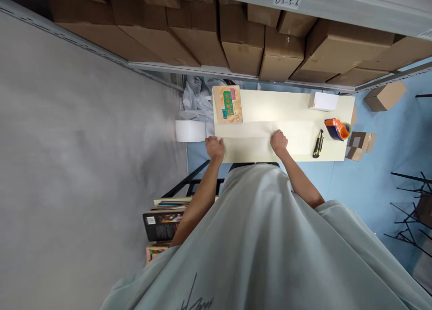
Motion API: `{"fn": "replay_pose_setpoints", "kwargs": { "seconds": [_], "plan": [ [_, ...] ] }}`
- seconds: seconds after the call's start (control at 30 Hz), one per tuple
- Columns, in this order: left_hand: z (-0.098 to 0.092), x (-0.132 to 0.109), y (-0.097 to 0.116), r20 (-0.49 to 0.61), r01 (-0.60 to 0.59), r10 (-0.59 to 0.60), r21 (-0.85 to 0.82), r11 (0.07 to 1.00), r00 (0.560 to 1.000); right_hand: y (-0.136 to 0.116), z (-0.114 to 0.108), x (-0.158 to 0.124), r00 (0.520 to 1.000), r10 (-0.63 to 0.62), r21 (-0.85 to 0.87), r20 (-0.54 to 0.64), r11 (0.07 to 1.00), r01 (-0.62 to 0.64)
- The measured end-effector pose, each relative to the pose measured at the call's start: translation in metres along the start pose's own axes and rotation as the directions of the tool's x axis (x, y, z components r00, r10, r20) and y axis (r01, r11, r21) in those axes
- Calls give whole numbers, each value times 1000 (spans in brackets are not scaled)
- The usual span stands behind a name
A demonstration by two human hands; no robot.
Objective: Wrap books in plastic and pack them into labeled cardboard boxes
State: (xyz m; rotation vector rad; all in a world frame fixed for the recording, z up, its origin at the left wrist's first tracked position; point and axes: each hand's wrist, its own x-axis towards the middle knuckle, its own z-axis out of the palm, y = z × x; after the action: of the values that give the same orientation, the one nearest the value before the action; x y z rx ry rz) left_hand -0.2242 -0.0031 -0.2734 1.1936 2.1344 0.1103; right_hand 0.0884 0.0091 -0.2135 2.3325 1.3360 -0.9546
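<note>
A sheet of pale wrapping paper (256, 129) lies stretched across the cream table (286, 105), fed from a white roll (191, 131) hanging off the table's left end. My left hand (215, 147) rests at the table's near left corner with its fingers curled on the paper's edge. My right hand (278, 141) presses down on the paper near the middle of the front edge, its fingers bent. A book with a colourful cover (229, 104) lies at the back left of the table, beyond the paper.
A white box (323, 101), an orange-and-blue tape dispenser (337, 129) and a black-and-yellow utility knife (317, 144) sit at the table's right end. Shelves of cardboard boxes (243, 44) stand behind. Books (164, 222) are stacked by my left side. Small cartons (361, 143) lie on the blue floor.
</note>
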Motion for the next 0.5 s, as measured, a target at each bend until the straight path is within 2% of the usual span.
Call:
{"fn": "replay_pose_setpoints", "kwargs": {
  "seconds": [0.23,0.37,0.5],
  "plan": [
    [-3,8,-8,-25,41,-43,-65,997,999,-3,-5,-8,1000,-5,-45,28,999,6],
    [-16,16,-11,-54,56,-59,-53,997,997,-4,-8,-20,998,-50,-29,44,998,51],
    [-30,10,-11,-94,31,-34,-34,999,995,1,-12,-34,994,-106,10,23,994,106]
  ]
}}
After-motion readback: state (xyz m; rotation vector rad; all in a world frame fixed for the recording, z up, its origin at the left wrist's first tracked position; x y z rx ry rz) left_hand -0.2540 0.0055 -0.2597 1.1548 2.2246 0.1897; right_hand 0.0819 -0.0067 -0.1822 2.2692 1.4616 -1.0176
